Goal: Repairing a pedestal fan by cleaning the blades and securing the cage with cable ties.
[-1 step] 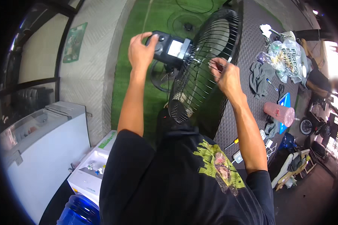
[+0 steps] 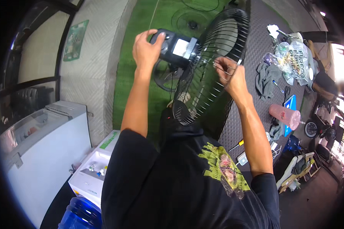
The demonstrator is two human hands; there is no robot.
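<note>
Two hands: both of yours are up on the fan, held over the dark mat table (image 2: pixel 256 34).
Left hand (image 2: pixel 146 49): fingers curled over the black motor housing (image 2: pixel 176 47), gripping its rear end.
Right hand (image 2: pixel 233 78): fingertips pinched on a thin wire of the fan guard (image 2: pixel 208 76).
Progress: rear guard sits on the motor; no blades or front guard are visible, so that much looks undone (a judgement only).
Materials: guard is black wire, round, radial spokes; housing is smooth dark plastic with a pale label.
Nearby: ribbed pink cup (image 2: pixel 284 115), yellow-handled screwdriver (image 2: pixel 236 145).
</note>
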